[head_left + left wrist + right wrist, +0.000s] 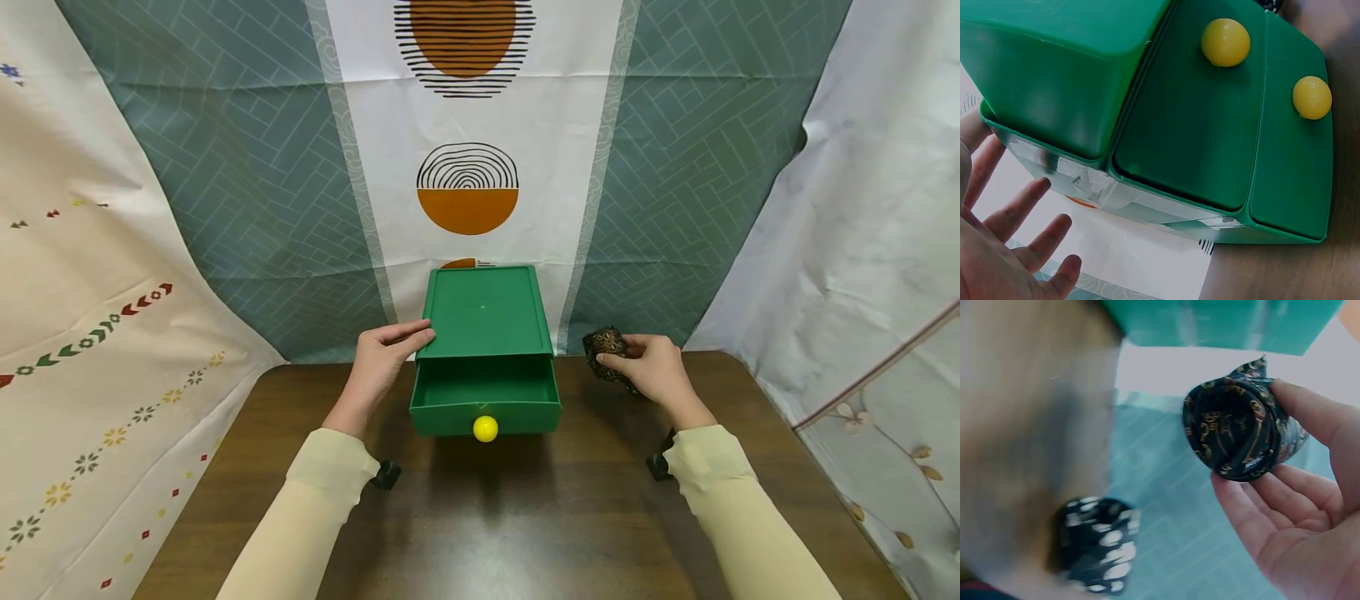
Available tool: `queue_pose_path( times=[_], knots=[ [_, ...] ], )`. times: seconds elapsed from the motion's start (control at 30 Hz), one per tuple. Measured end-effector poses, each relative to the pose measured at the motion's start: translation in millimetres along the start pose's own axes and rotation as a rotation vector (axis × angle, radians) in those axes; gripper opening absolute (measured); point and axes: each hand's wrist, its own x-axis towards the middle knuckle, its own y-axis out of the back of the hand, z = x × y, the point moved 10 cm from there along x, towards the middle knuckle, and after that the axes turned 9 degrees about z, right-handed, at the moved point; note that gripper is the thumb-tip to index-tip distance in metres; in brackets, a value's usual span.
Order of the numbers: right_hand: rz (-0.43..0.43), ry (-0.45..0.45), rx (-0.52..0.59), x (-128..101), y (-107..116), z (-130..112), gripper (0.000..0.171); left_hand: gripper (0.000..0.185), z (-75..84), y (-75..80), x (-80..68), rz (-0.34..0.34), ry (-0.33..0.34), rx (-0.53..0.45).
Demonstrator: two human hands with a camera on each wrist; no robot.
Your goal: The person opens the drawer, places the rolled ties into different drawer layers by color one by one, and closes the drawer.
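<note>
Plainly, I see a person's right hand [658,371] near a green plastic chest of three drawers [482,312], which sits on the brown wooden desk [600,517]. That hand's grip pinches a rolled piece of dark, gold-patterned fabric [1229,428] between thumb and fingers, right of the chest and apart from it. The left hand [378,360] has its grip spread, fingers extended, fingertips at the chest's upper left edge. The top drawer [446,421], with a round yellow knob [485,428] on its front, stands pulled out; the two drawers below [1191,137] sit pushed in, each with a matching knob [1225,42]. Near the right hand, a blurred black-and-white patterned bundle [1099,544] shows; I can't tell what it rests on. Behind the chest hangs a printed green-and-white cloth [262,167].
</note>
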Motion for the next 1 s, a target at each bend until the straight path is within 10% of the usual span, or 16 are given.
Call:
queue_pose_path(
  times=[0.57, 1.0],
  knots=[
    [0.256, 0.171, 0.236, -15, 52, -105, 0.068, 0.039, 2.0, 0.0, -1.3, -0.001, -0.001, 0.006],
    [0.153, 0.362, 0.344, -41, 32, -173, 0.055, 0.038, 1.1, -0.2, -0.3, 0.001, 0.003, 0.005]
  ],
)
